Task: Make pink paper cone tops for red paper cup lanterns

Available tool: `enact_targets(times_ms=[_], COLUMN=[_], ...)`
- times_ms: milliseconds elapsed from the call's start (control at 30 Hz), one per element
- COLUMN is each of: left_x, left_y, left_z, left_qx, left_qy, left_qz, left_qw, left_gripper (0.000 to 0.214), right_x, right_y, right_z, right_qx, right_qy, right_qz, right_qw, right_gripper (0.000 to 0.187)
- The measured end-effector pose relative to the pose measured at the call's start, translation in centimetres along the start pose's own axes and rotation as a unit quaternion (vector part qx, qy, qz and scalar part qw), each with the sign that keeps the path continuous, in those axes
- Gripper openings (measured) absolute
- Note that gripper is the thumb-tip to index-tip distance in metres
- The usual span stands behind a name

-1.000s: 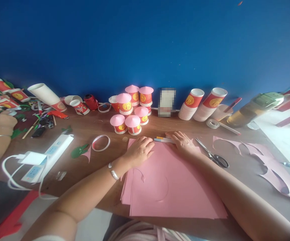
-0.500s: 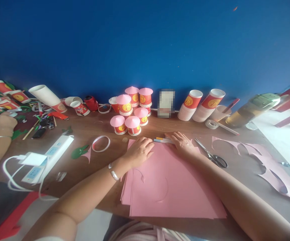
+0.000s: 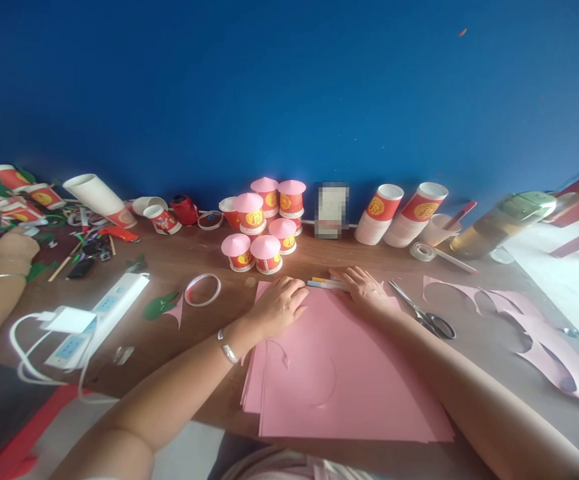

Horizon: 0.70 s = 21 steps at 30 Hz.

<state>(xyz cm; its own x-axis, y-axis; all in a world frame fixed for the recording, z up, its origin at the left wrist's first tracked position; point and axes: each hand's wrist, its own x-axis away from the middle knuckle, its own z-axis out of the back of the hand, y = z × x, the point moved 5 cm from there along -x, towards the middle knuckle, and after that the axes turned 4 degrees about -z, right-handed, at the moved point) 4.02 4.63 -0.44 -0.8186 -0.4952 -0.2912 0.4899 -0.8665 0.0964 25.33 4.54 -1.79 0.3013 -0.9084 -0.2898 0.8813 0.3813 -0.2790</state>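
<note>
A stack of pink paper sheets (image 3: pixel 354 380) lies on the table in front of me, its edges not quite lined up. My left hand (image 3: pixel 280 303) rests palm down on the upper left part of the stack, fingers stretched and loosely bent. At the upper right, my right hand (image 3: pixel 364 290) lies flat with its fingers reaching past the far edge. Between the hands are slim pens (image 3: pixel 325 284), partly covered by my right fingers; I cannot tell whether they are touched. Scissors (image 3: pixel 422 310) lie just right of my right hand. A faint curved line shows on the top sheet.
Red paper cups with pink cone tops (image 3: pixel 265 248) stand beyond the stack. Cup stacks (image 3: pixel 422 213), a tape roll (image 3: pixel 422 251) and a bottle (image 3: pixel 499 223) are at right, near pink offcuts (image 3: pixel 539 333). A power strip (image 3: pixel 102 320) lies left; another person's hand (image 3: pixel 12 250) works beyond it.
My view has shifted slightly, so the scene sits a little lower. Both my hands stay in place on the pink paper. The other person's hand at far left has moved slightly.
</note>
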Motion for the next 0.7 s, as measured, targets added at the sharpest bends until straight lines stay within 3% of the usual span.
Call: enact_targets(times_ms=[500, 700], left_x=[0.0, 0.0], left_y=[0.0, 0.0], left_z=[-0.2, 0.0], left_qx=[-0.006, -0.001], left_qy=[0.011, 0.011], left_qz=[-0.009, -0.005], left_qw=[1.000, 1.000], left_gripper=[0.021, 0.020], right_x=[0.0, -0.1], right_y=[-0.1, -0.2], right_z=[0.0, 1.5], right_qx=[0.013, 0.037], right_qy=[0.011, 0.028], right_qz=[0.018, 0.020], right_qw=[1.000, 0.999], right_gripper=[0.040, 0.041])
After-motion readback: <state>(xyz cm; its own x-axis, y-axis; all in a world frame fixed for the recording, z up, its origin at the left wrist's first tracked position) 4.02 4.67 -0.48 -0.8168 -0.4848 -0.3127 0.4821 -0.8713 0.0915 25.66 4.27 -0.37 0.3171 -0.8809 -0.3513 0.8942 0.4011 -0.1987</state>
